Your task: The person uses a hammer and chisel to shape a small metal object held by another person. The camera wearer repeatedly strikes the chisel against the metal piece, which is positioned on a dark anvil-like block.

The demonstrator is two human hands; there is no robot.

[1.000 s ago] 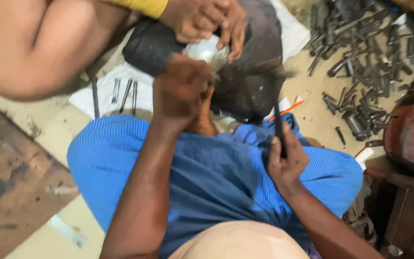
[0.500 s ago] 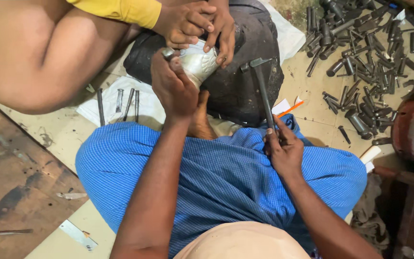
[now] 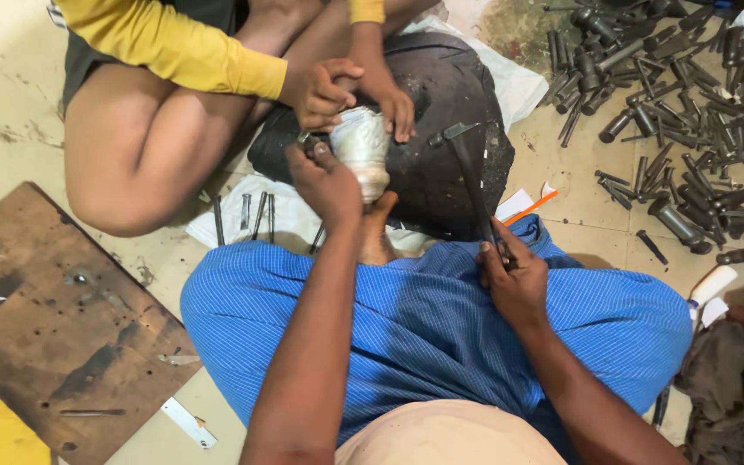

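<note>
A shiny silver vessel (image 3: 362, 151) lies on a black rounded block (image 3: 449, 172). My left hand (image 3: 327, 182) pinches a small metal punch against the vessel's left side. My right hand (image 3: 514, 280) grips the handle of a dark hammer (image 3: 467, 168), whose head is raised over the block to the right of the vessel. A person in yellow sleeves sits opposite; that person's hands (image 3: 355, 90) hold the vessel from the far side. My lap is covered by blue checked cloth (image 3: 424, 319).
Several dark metal punches and tools (image 3: 673, 112) lie scattered on the floor at upper right. More thin punches (image 3: 247, 215) rest on white cloth left of the block. A stained wooden board (image 3: 53, 327) lies at lower left. An orange pencil (image 3: 529, 208) sits by the block.
The view has shifted down, so the other person's legs and sleeves show more. My left hand stays at the vessel. The hammer in my right hand has come up over the block.
</note>
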